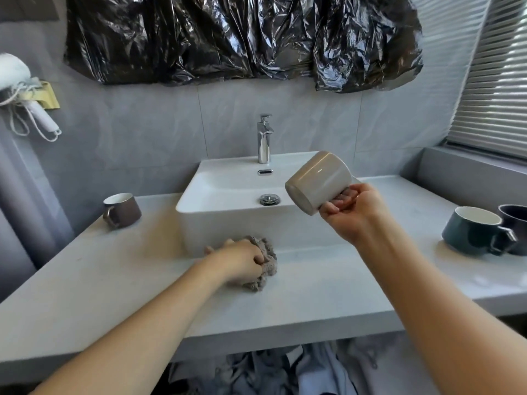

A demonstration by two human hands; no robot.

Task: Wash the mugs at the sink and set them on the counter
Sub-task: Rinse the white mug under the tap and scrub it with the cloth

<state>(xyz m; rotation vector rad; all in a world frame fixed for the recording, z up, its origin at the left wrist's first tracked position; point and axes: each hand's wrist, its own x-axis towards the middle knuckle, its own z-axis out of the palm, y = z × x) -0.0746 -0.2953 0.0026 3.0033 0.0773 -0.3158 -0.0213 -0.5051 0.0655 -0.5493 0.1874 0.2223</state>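
My right hand (352,210) grips a beige mug (319,181) by its handle side and holds it tilted, bottom toward me, above the right edge of the white sink (228,189). My left hand (239,259) rests on the counter (114,280) in front of the sink, fingers curled into a crumpled grey cloth (265,262). A brown mug (121,209) stands upright on the counter left of the sink. A dark green mug (474,230) and a dark blue mug (514,223) stand together at the right. The chrome faucet (264,138) shows no running water.
A black plastic sheet (242,38) covers the wall above the sink. A white hair dryer (25,89) hangs at the far left. Window blinds (496,81) fill the right side above a ledge. Clothes (299,372) lie under the counter.
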